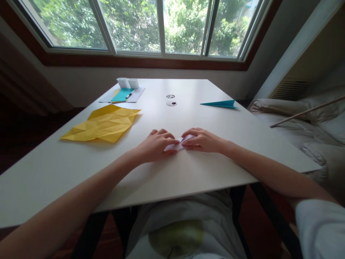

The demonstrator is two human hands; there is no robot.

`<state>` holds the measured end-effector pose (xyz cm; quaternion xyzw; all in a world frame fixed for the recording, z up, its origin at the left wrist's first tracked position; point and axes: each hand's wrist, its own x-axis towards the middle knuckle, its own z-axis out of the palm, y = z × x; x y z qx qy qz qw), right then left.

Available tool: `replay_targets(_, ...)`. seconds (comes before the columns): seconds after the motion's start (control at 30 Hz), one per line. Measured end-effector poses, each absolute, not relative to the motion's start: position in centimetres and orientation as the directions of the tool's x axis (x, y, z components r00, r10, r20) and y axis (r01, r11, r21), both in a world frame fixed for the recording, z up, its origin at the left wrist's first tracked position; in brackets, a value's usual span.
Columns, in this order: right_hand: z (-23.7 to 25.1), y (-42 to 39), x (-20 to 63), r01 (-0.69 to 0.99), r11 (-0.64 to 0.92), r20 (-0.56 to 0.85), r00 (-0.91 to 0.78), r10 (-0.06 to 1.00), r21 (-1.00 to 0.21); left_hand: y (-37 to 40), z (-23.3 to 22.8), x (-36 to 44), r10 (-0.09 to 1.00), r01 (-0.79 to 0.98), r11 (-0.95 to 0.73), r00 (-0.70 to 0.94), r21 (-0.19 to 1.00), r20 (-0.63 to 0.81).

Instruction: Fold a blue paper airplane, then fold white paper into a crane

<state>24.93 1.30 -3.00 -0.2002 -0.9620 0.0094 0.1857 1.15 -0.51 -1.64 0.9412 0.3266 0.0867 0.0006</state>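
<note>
Between my two hands, on the white table, lies a small folded piece of white paper (175,146). My left hand (159,145) has its fingers closed on the paper's left part, thumb at the near edge. On the right side, my right hand (201,140) pinches the paper between thumb and fingers. The fingers cover much of the paper, so its full folded shape is hidden. Left of my hands rests a large creased sheet of yellow paper (104,124), partly unfolded. A folded blue paper plane (221,104) sits at the far right.
The white table (151,180) reaches toward the window. At its back left stand two white paper boxes (127,83), beside a teal sheet (122,95) and a pen (130,94). Two round inserts (171,103) are set in the tabletop. A grey sofa (304,126) flanks the right side.
</note>
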Motion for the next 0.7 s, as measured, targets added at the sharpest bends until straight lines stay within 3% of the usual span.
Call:
replay_targets(0.2,-2.9,1.1,24.7,0.365,0.917,0.306,-0.865,0.398,-0.16,0.2,-2.7,0.7,0.592,0.592,-0.804,0.789,0.054,0.164)
replay_targets(0.43,-3.1,1.3,24.8,0.365,0.923,0.314,-0.869,0.383,-0.118,0.1,-2.6,0.9,0.504,0.509,-0.859,0.822,0.055,0.266)
replay_targets(0.7,-3.2,1.4,25.0,0.366,0.918,0.305,-0.866,0.396,-0.152,0.1,-2.2,0.7,0.442,0.424,-0.896,0.879,0.131,0.177)
